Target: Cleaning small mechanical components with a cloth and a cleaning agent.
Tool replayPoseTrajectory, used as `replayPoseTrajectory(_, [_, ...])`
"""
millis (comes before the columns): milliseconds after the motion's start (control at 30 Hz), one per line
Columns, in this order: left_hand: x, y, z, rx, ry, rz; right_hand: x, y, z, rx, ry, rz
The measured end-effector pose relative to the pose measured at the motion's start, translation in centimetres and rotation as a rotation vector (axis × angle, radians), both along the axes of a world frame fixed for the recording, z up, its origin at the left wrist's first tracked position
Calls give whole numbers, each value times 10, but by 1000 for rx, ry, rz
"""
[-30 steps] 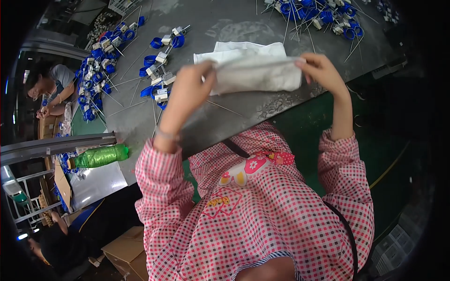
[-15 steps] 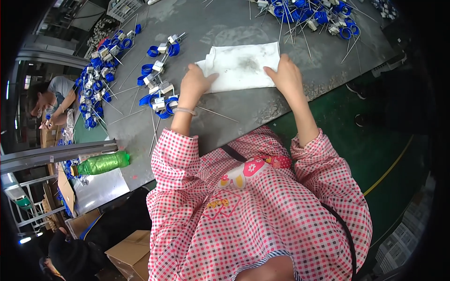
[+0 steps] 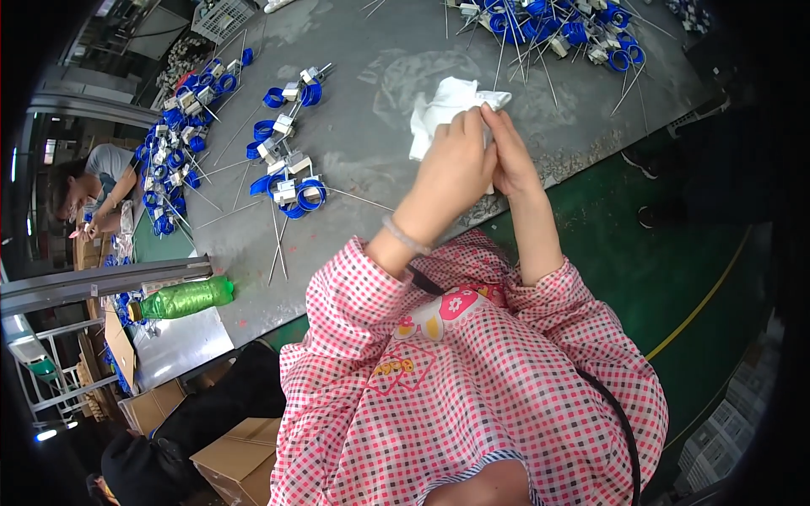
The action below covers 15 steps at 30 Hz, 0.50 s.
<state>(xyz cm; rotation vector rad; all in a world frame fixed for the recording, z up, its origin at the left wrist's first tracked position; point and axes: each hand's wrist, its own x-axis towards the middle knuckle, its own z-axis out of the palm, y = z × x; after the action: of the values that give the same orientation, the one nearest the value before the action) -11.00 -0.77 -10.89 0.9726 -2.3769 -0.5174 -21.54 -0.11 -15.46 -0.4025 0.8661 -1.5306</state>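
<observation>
A white cloth (image 3: pixel 442 106), bunched and partly folded, is between my hands above the grey table (image 3: pixel 354 126). My left hand (image 3: pixel 458 160), with a band on its wrist, is closed on the cloth's near side. Beside it, almost touching, my right hand (image 3: pixel 511 156) pinches the cloth's right edge. My fingers hide the cloth's near part. To the left of my hands lies a row of blue cable coils with white connectors (image 3: pixel 287 160) and thin metal rods.
A pile of similar coils (image 3: pixel 540 25) sits at the far right, another (image 3: pixel 177 139) along the left. A green bottle (image 3: pixel 187 298) lies by a metal rail (image 3: pixel 101 274). Cardboard boxes (image 3: pixel 240 455) stand lower left. A co-worker (image 3: pixel 101 181) bends at the far left.
The cloth was spread flat on the table with a hand at each side. Now it is gathered up and crumpled, and my left hand has moved right to meet my right hand.
</observation>
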Motion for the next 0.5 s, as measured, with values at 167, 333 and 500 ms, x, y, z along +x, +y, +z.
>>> replayPoseTrajectory(167, [23, 14, 15, 58, 436, 27, -4, 9, -6, -182, -165, -74])
replayPoseTrajectory(333, [65, 7, 23, 233, 839, 495, 11, 18, 13, -275, -266, 4])
replayPoseTrajectory(500, [80, 22, 13, 657, 884, 284, 36, 22, 28, -308, -278, 41])
